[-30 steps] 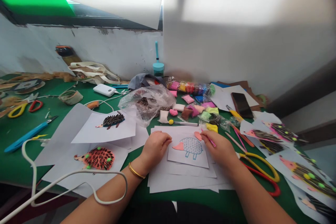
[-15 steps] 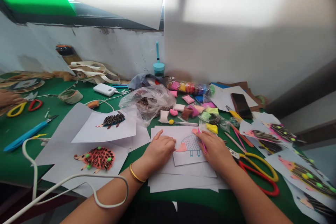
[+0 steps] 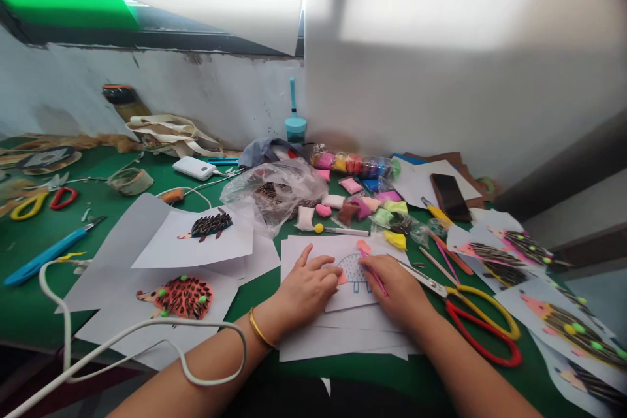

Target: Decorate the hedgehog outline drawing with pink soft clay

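Note:
A small sheet with a hedgehog drawing point(image 3: 356, 269) in blue line lies between my hands, on top of larger white sheets point(image 3: 343, 343). Flat pink clay point(image 3: 342, 275) covers the hedgehog's snout. My left hand point(image 3: 309, 287) rests on the paper, fingers apart, its fingertips at that pink clay. In my right hand point(image 3: 398, 284) is a thin pink clay modelling tool point(image 3: 373, 269), its upper end beside a loose pink clay lump point(image 3: 363, 247). The right hand hides part of the drawing.
Scissors point(image 3: 460, 297) with red and yellow handles lie right of my right hand. Clay packets point(image 3: 350, 209) and a plastic bag point(image 3: 277, 192) sit behind. Finished hedgehog pictures point(image 3: 183, 297) flank both sides. A white cable point(image 3: 147, 326) loops across my left forearm.
My left hand has shifted right and spread its fingers onto the pink snout. My right hand has drawn slightly down, tilting the pink tool. Another person's hand at the left edge has blurred or withdrawn.

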`<state>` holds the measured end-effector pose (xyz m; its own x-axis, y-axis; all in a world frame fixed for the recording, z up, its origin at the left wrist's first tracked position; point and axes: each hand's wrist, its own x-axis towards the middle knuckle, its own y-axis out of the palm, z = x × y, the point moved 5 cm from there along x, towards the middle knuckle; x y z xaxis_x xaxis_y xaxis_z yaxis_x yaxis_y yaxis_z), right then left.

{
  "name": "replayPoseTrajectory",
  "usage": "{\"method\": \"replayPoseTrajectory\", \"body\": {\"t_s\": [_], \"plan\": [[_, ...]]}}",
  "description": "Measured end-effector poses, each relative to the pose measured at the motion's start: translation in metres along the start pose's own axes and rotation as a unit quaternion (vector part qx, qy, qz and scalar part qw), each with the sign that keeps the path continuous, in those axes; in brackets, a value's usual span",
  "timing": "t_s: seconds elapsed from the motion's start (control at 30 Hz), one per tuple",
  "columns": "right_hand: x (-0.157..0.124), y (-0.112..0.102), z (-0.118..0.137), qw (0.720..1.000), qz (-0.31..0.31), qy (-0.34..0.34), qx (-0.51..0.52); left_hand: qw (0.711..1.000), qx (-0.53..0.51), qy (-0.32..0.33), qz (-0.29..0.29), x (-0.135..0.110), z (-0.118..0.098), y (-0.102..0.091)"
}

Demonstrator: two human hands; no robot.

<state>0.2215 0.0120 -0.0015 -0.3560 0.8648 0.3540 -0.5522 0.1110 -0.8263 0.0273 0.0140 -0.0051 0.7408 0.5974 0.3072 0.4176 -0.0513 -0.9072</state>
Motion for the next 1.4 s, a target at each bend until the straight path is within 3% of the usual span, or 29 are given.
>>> {"method": "replayPoseTrajectory", "body": {"t_s": [0.27,0.53,0.77,1.07,1.27,1.4], "plan": [[0.001,0.000,0.000,1.000,0.010,0.003,0.002,0.992,-0.078,-0.098,0.021,0.011,0.004,-0.010],[0.001,0.000,0.001,1.000,0.011,0.002,0.006,0.999,-0.017,-0.030,-0.007,0.011,-0.002,-0.004],[0.001,0.001,0.000,1.000,0.012,0.005,0.006,1.000,-0.019,0.025,0.000,0.006,-0.014,-0.012],[0.001,0.001,0.001,1.000,0.013,0.004,0.007,0.999,-0.034,0.016,0.004,0.006,-0.014,-0.014],[0.001,0.001,0.000,1.000,0.012,0.004,0.010,0.999,0.002,0.046,0.018,0.005,-0.019,-0.013],[0.001,0.001,0.000,1.000,0.012,0.003,0.010,1.000,0.001,0.031,0.000,0.005,-0.016,-0.013]]}}
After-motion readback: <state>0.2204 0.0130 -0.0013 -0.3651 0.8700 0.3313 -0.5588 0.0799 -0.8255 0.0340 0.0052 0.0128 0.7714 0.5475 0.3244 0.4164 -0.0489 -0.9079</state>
